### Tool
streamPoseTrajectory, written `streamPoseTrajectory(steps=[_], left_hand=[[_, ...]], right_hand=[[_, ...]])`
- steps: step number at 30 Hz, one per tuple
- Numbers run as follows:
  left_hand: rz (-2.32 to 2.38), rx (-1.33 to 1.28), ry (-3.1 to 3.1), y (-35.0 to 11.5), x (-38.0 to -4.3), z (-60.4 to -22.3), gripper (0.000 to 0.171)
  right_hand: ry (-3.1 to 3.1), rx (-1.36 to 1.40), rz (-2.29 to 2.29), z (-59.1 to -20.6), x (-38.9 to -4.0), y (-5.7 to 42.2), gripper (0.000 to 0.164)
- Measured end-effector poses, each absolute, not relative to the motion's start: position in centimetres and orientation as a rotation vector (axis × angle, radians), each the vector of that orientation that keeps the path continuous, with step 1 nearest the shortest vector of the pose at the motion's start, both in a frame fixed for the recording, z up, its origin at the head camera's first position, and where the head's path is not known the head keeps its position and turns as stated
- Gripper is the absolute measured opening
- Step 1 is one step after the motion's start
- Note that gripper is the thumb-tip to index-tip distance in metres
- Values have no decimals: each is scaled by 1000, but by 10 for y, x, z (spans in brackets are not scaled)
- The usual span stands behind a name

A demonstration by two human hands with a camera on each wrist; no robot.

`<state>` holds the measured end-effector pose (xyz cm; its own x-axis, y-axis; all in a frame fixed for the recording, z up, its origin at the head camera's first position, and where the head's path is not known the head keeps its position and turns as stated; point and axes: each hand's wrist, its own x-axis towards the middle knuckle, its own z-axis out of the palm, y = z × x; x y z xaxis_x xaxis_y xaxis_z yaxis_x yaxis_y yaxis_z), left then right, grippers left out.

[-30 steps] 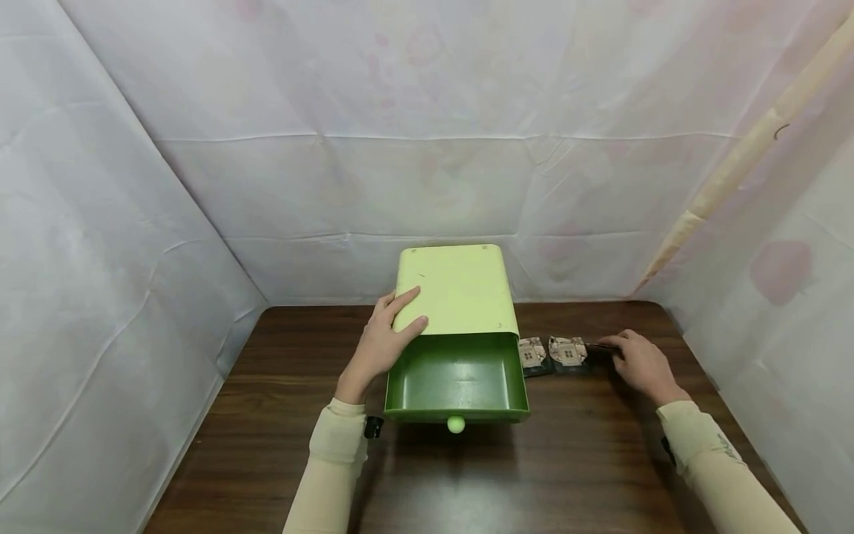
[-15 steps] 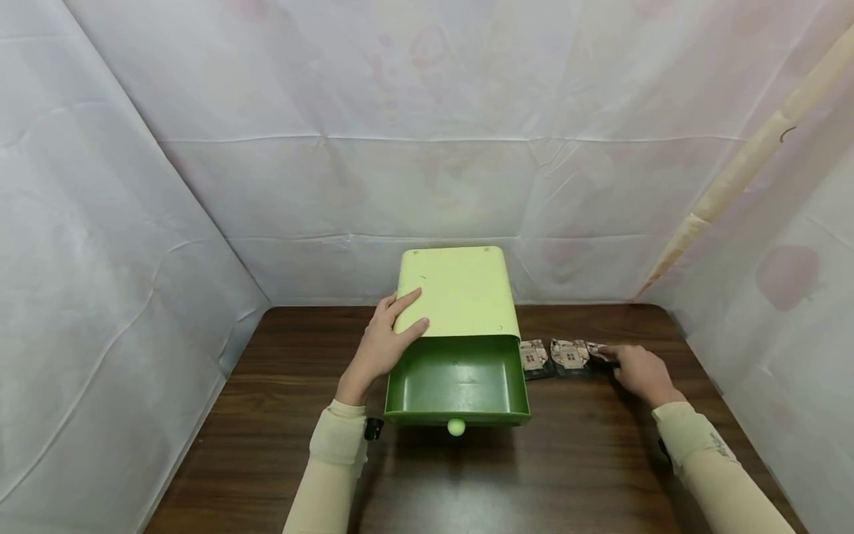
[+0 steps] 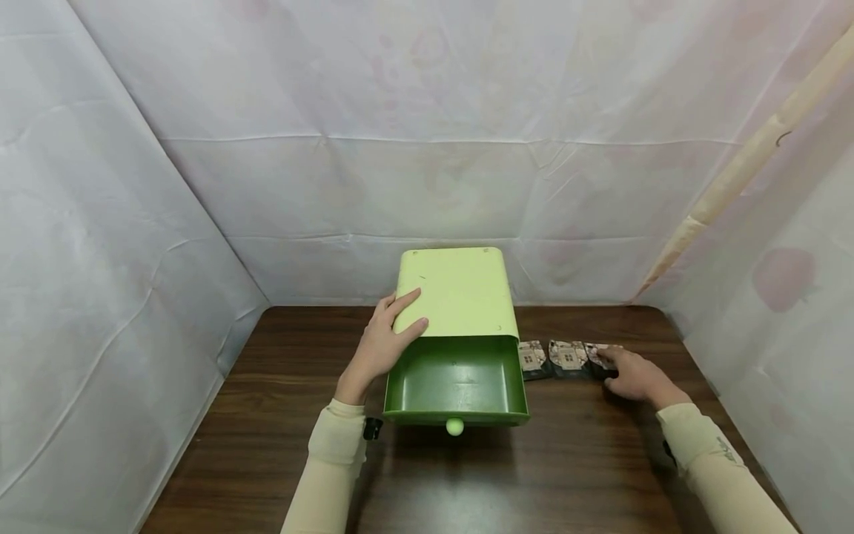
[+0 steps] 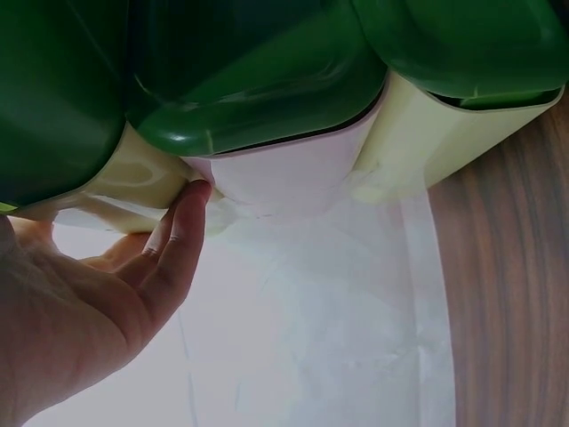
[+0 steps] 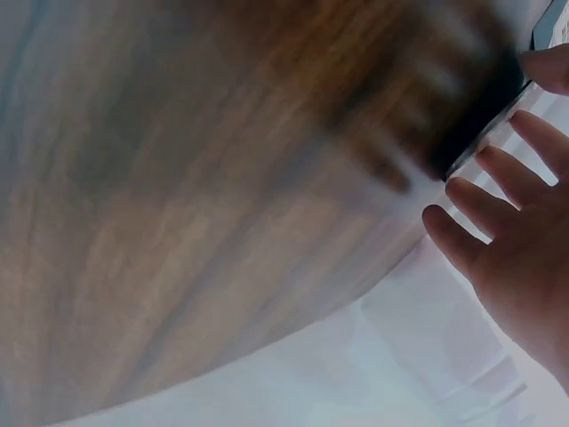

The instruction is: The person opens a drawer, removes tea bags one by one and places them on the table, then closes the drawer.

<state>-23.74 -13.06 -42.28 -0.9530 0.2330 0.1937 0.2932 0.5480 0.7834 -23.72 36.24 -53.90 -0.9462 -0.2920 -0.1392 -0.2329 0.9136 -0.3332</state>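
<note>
A drawer unit (image 3: 457,293) with a pale yellow-green top stands mid-table. Its green top drawer (image 3: 456,378) is pulled out, a round knob on the front. My left hand (image 3: 380,341) rests on the unit's left top edge, thumb and index finger spread on top; in the left wrist view, other fingers lie along its side. To the right, two flat dark packets with cream printed pictures, a left packet (image 3: 532,357) and a middle packet (image 3: 568,357), lie in a row. My right hand (image 3: 639,377) touches a third packet (image 3: 596,353) at the row's right end, partly covering it.
In the left wrist view, lower tiers show a pink casing (image 4: 284,173) and a cream casing (image 4: 427,133), with green drawers jutting out. White cloth (image 3: 427,185) hangs behind the dark wooden table (image 3: 287,415) and at both sides.
The third packet went from edge-on in my right hand to lying flat beside the middle packet. My right hand shifted slightly down over it. The left hand and drawer stay put.
</note>
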Motion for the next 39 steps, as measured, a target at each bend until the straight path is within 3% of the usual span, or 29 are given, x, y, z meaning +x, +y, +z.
streamPoseTrajectory(steps=[14, 25, 35, 39], left_hand=[[-1375, -451, -2706, -130, -237, -422, 61], [-1385, -448, -2708, -131, -236, -422, 61], [-1385, -456, -2708, -130, -236, -420, 60], [-1394, -455, -2710, -130, -236, -421, 61]], right_hand=[[3027, -402, -558, -539, -226, 363, 53], [3238, -344, -634, -509, -215, 344, 41], [3522, -553, -633, -451, -189, 285, 7], [3637, -729, -614, -431, -174, 258, 23]])
